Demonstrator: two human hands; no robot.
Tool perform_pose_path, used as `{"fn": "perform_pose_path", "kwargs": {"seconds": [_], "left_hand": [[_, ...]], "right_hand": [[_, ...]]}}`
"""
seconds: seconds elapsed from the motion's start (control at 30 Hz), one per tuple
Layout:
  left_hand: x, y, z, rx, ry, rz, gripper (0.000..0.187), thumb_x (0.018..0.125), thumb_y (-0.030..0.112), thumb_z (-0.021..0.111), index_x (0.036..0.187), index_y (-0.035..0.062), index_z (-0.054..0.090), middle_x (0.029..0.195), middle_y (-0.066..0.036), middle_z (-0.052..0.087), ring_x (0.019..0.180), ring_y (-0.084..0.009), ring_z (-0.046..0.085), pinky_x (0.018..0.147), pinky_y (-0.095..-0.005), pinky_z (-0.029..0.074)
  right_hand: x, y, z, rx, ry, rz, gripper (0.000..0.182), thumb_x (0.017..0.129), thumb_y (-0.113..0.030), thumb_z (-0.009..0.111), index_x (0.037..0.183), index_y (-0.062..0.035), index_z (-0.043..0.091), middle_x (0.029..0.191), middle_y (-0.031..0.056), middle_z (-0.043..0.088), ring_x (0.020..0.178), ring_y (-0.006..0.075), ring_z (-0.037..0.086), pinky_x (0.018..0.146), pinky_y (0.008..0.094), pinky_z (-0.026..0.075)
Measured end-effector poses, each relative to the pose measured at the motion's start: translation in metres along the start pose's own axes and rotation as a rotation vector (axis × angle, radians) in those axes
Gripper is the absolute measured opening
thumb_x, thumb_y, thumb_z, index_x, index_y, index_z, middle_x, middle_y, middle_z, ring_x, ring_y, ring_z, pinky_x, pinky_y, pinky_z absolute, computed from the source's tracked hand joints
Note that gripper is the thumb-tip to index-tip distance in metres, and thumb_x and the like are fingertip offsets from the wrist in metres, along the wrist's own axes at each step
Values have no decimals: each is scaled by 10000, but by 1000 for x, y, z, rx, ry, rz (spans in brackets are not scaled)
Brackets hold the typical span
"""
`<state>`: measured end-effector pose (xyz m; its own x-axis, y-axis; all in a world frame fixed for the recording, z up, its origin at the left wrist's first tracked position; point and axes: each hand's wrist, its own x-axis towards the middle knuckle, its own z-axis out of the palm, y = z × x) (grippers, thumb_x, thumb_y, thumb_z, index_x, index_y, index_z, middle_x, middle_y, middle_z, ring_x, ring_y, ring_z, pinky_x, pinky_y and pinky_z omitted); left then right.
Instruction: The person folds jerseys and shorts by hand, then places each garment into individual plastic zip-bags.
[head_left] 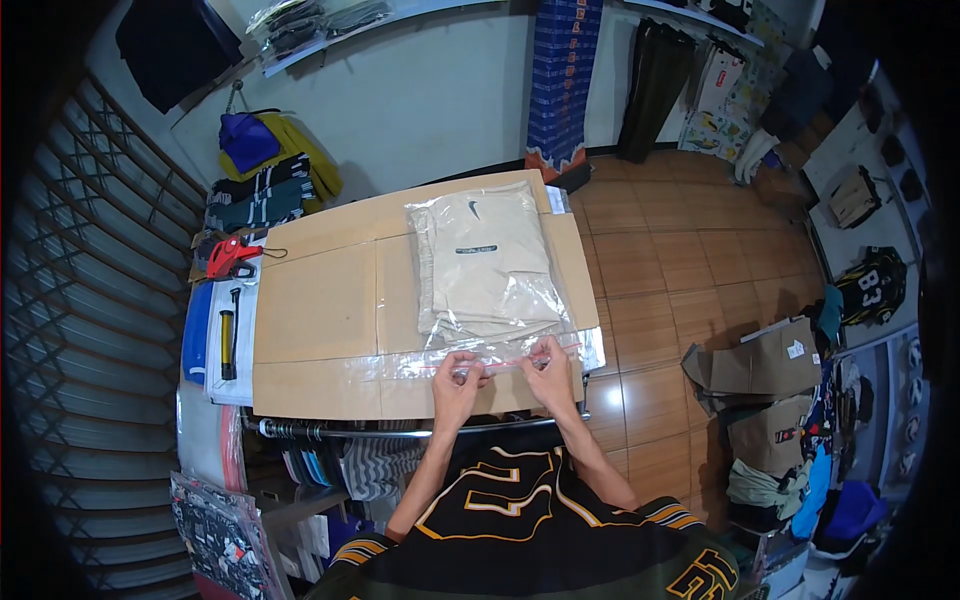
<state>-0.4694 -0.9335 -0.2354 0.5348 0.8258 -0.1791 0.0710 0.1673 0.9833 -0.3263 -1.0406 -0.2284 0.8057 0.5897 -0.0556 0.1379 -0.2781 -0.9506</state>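
A folded beige garment (pixel 470 285) with a dark swoosh lies flat inside a clear plastic bag (pixel 548 300) on the cardboard-covered table. My left hand (pixel 456 383) is closed at the bag's near edge, thumb and fingers pinching the plastic. To its right, my right hand (pixel 549 376) pinches the same edge in a like way. A thin pinkish-red strip (pixel 508 364) runs along that edge between my hands. Both hands rest close to the table's near side.
A red tape dispenser (pixel 231 260) and a yellow-and-black hand pump (pixel 228 340) lie at the table's left end. Below the near edge runs a metal rail (pixel 400 433) with hanging clothes. An open cardboard box (pixel 755 365) sits on the tiled floor at right.
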Motion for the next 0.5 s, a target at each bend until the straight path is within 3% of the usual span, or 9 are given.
{"fn": "perform_pose_path", "kwargs": {"seconds": [0.13,0.23,0.33,0.4,0.43,0.5], "left_hand": [[1,-2,-2,95,3,16,168,935,48,643,1077,-22,585,850,-98,682,718,-132,693,630,-244,580],[0,-6,-3,78,-12,15,199,936,46,642,1115,-17,580,860,-100,678,728,-137,694,633,-243,577],[-3,-2,-11,-18,-17,18,272,937,46,646,1188,-13,558,939,-117,657,773,-158,698,651,-250,582],[-5,-4,-24,-12,26,36,411,933,50,662,1305,-6,496,1072,-144,600,862,-186,684,696,-254,580],[-6,-2,-33,-12,20,43,411,933,50,662,1305,-6,496,1072,-144,600,862,-186,684,696,-254,580],[-5,2,-54,5,156,157,467,926,54,673,1339,-12,465,1088,-148,596,900,-181,667,748,-264,567]], "right_hand": [[-3,-4,1,36,-5,101,252,768,-74,762,844,-9,531,761,57,558,731,155,546,673,313,472],[-1,15,6,-14,52,-65,249,767,-70,761,866,-9,540,774,50,568,717,140,548,647,297,467],[-2,19,5,-69,168,-277,300,783,-94,771,975,-16,554,785,51,586,632,116,541,552,276,452],[-5,12,-4,64,210,28,389,801,-113,768,1132,-17,590,844,114,651,726,196,626,641,326,505],[-5,6,-9,66,217,22,389,801,-113,768,1132,-17,590,844,114,651,726,196,626,641,326,505],[-4,-2,-20,374,327,165,498,829,-127,776,1260,-16,554,911,144,662,742,165,630,625,297,509]]}}
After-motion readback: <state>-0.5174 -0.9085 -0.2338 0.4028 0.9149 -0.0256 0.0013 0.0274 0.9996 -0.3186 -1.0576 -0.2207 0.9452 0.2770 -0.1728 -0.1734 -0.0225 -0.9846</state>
